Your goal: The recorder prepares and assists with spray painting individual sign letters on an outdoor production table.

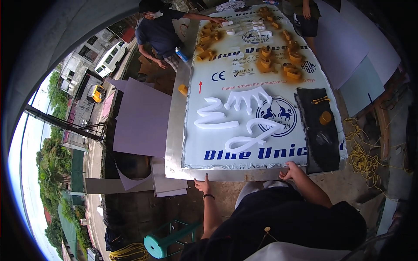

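Both of my hands are at the near edge of a long table topped with a white printed sheet (244,163). My left hand (202,185) grips the metal table edge (235,175) near its left corner, one finger pointing up over it. Farther right, my right hand (292,170) holds the same edge, with its fingertips on top. Beyond my hands lie white cut-out shapes: a crown (248,96), a zigzag piece (211,115) and a looped piece (252,140). Both hands' undersides are hidden.
Several gold-painted pieces (291,69) stand amid brown overspray at the far end. A black cloth (320,135) with a gold cylinder (325,118) lies on the right. A co-worker (156,30) reaches over the far left. Yellow cord (363,158) and a green stool (156,246) are on the floor.
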Demonstrator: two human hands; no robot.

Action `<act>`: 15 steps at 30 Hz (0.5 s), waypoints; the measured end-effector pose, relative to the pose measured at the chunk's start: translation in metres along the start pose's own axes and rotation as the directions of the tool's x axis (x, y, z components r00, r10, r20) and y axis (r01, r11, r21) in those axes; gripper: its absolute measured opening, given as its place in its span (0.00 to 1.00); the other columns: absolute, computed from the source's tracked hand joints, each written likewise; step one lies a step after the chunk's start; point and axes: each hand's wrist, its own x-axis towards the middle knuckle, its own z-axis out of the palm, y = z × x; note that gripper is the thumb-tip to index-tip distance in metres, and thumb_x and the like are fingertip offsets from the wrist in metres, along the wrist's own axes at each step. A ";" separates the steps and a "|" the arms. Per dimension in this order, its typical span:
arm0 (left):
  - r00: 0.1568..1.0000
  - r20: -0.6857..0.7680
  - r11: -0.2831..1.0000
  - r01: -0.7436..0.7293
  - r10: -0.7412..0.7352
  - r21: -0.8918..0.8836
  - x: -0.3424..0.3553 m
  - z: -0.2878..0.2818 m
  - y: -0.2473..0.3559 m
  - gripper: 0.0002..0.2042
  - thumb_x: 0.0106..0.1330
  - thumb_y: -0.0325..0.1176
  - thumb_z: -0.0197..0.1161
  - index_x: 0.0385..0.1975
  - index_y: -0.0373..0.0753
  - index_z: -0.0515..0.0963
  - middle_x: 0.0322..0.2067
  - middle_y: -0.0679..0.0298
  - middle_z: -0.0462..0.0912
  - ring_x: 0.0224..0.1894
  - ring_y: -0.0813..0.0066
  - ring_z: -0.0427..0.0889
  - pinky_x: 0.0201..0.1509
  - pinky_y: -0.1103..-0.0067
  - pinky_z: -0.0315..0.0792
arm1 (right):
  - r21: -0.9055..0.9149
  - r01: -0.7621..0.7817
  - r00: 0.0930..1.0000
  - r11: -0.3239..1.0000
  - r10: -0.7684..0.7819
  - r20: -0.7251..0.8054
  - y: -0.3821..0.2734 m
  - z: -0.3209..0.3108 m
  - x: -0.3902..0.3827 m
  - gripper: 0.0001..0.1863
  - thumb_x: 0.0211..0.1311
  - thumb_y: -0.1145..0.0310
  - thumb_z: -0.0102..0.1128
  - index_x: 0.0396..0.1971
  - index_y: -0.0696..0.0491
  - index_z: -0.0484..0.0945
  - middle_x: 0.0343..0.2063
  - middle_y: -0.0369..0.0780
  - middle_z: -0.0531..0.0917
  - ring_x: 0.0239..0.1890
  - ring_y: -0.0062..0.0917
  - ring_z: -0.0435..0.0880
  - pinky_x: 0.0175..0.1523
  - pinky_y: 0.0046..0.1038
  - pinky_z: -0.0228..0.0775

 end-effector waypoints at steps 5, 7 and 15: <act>0.978 0.207 0.966 -0.048 -0.006 0.254 0.021 0.006 0.053 0.53 0.28 0.60 0.63 0.55 0.48 0.39 0.54 0.45 0.38 0.57 0.53 0.40 0.56 0.62 0.44 | 0.178 0.047 0.999 0.983 -0.048 0.005 0.008 -0.007 0.001 0.18 0.45 0.62 0.51 0.35 0.53 0.59 0.31 0.44 0.63 0.30 0.34 0.68 0.42 0.41 0.59; 0.962 0.273 0.968 -0.047 -0.023 0.247 0.022 0.007 0.067 0.56 0.26 0.60 0.64 0.55 0.48 0.36 0.54 0.45 0.36 0.57 0.52 0.39 0.56 0.61 0.42 | 0.256 0.077 0.997 0.964 -0.080 0.001 0.014 -0.012 0.001 0.17 0.45 0.62 0.51 0.33 0.53 0.60 0.30 0.44 0.64 0.31 0.33 0.68 0.42 0.41 0.59; 0.930 0.339 0.919 -0.005 -0.140 0.393 0.013 0.018 0.080 0.65 0.21 0.58 0.67 0.52 0.43 0.21 0.55 0.46 0.29 0.57 0.47 0.30 0.56 0.57 0.37 | 0.441 0.236 0.957 0.866 -0.285 0.048 0.038 -0.025 0.013 0.18 0.43 0.63 0.53 0.33 0.52 0.59 0.30 0.42 0.63 0.30 0.30 0.68 0.43 0.38 0.58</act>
